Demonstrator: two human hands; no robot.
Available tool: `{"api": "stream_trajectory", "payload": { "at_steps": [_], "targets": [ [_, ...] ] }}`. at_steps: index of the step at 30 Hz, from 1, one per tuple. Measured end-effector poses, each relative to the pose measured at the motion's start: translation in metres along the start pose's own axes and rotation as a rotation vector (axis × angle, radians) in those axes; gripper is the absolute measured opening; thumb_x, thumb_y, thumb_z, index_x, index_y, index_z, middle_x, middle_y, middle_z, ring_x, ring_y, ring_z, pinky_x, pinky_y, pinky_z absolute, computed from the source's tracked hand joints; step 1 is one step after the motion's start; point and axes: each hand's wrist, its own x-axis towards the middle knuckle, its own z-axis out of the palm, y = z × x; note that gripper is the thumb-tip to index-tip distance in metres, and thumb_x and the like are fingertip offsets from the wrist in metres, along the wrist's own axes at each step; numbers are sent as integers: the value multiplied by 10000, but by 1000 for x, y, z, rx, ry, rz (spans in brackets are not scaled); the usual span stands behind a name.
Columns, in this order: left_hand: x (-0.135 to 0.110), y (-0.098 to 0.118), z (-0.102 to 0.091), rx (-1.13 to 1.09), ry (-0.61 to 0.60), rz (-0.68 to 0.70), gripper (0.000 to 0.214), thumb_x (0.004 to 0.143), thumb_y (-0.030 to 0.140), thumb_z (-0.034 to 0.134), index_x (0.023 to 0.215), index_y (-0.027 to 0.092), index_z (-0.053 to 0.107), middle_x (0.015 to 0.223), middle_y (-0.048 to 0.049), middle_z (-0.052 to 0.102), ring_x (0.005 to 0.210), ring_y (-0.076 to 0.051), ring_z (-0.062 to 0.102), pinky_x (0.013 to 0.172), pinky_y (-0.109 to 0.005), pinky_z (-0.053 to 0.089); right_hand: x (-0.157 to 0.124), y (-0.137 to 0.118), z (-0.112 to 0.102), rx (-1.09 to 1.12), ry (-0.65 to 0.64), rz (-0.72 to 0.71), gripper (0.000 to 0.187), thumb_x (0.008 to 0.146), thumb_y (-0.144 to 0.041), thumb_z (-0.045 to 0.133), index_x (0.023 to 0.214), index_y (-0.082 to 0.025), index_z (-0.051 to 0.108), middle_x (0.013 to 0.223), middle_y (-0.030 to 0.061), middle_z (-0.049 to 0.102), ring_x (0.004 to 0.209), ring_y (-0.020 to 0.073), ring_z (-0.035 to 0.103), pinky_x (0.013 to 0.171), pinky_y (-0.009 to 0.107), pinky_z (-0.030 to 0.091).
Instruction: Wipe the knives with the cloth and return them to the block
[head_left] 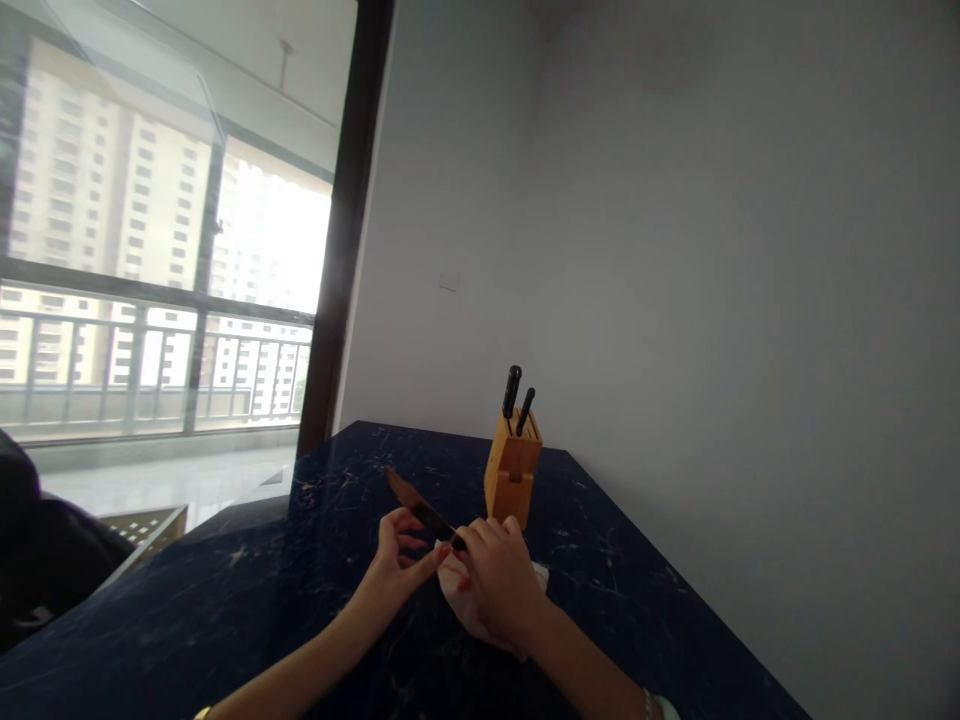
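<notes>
A kitchen knife (421,512) with a dark handle is held above the table, its brownish-looking blade pointing up and to the left. My right hand (501,580) is closed round the end of the handle. A white cloth with reddish marks (466,603) hangs from beneath that same hand, partly hidden by it. Beside the handle, my left hand (396,558) has its fingers apart, with the thumb reaching to the cloth's edge. Whether the left fingertips touch the knife is hard to tell.
Behind my hands stands a wooden knife block (512,480) with two black-handled knives in it. The table top (337,560) is dark blue with a marble pattern. A grey wall (712,350) borders it on the right. At the left edge sits a black object (52,550).
</notes>
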Motion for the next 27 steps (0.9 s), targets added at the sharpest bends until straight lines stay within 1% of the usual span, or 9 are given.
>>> {"api": "stream_trajectory", "payload": {
  "at_steps": [1,3,5,7,10,14,19,23,27],
  "targets": [
    [1,3,-1,-39,-48,-1,607,606,418,704,1098,193,429,980,-67,593,826,-192,576,625,-265,467,0,0,-1,-2,-11,-11,209,832,-209,457,1032,-201,518,921,40,571,843,182,468,758,340,257],
    [1,13,-3,-125,-181,-5,612,675,398,660,1199,200,413,974,-67,641,892,-206,588,730,-293,464,1,-1,-2,-7,-29,-26,204,826,-206,461,1020,-192,522,925,51,575,841,187,471,745,342,258],
    [1,22,-5,-183,-230,-23,505,700,403,637,1143,192,519,935,-49,677,901,-210,602,796,-295,450,1,-3,-3,-12,-35,-27,202,831,-208,451,1019,-191,522,920,52,578,830,185,476,736,339,260],
    [1,25,-7,-178,-214,-50,364,686,415,643,956,171,652,896,-41,698,884,-222,614,810,-287,449,1,-5,-4,-15,-36,-29,223,844,-207,430,1053,-203,508,919,41,578,827,179,479,739,336,264],
    [2,23,-9,-137,-172,-93,292,659,422,660,770,156,709,800,-34,719,817,-237,634,779,-295,465,0,-6,-5,14,-31,-17,229,860,-214,416,1071,-234,504,916,19,573,831,164,486,759,326,273],
    [1,17,-10,-157,-94,-139,327,631,431,678,794,150,711,821,-35,722,841,-245,633,777,-293,468,-3,-3,-1,77,42,118,251,806,-255,516,1056,-252,509,982,20,531,878,173,490,765,302,309],
    [1,15,-12,-188,-14,-219,338,634,426,685,811,138,706,797,-26,725,808,-238,642,754,-280,469,-4,1,2,76,101,330,312,734,-304,586,1016,-192,512,966,56,520,874,205,512,748,310,346],
    [1,12,-12,-300,-1,-314,328,618,422,704,784,138,702,688,-18,720,720,-216,658,690,-265,493,-5,3,2,60,50,345,297,745,-402,561,934,-176,525,908,64,579,874,231,539,744,337,327],
    [1,7,-12,-398,-20,-410,305,635,395,707,760,117,690,696,-60,719,697,-218,665,631,-262,511,-5,7,7,127,-20,369,197,763,-359,538,870,-193,539,806,28,632,783,202,569,711,319,310]
  ]
}}
